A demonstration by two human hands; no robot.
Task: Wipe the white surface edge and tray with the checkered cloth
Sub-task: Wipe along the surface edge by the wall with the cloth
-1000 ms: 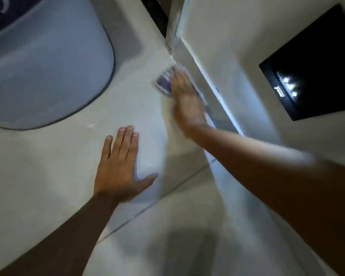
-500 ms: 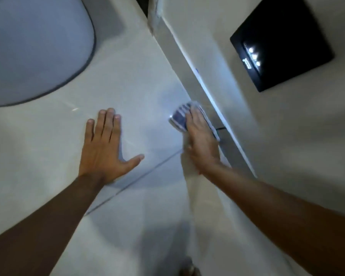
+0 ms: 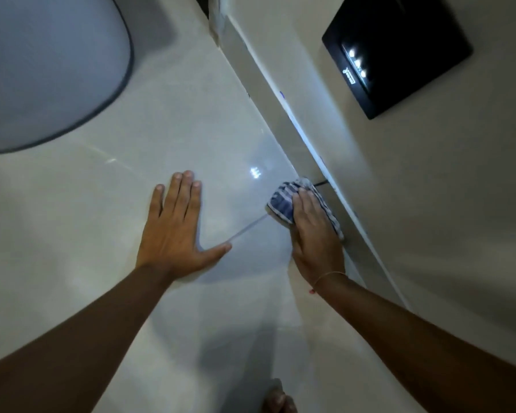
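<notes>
**Right hand pressed the cloth along the white edge**

Right hand (image 3: 315,234) lay flat over the checkered cloth (image 3: 283,201), palm down, fingers together and stretched forward, pinning the bunched blue-and-white fabric against the white surface (image 3: 176,120). It was pressing rather than clenching; the cloth bulged out ahead of the fingertips and to their left, and a strip of it showed along the hand's right side. That forearm came in from the lower right, nearly straight, with a thin thread band (image 3: 329,275) around the wrist.

The cloth sat right where the white surface met the raised edge strip (image 3: 280,114) running diagonally along the wall, touching or just beside that strip.

Left hand (image 3: 173,231) rested open and empty on the same surface, palm flat, four fingers close together and pointing away, thumb splayed out to the right. Its arm reached in from the lower left. The two hands were near each other but apart, with a thin seam line (image 3: 248,226) in the surface running between them.

Beyond the left hand lay a rounded grey-blue mat (image 3: 48,70). On the wall to the right hung a black panel (image 3: 396,52) with small bright lights.
</notes>
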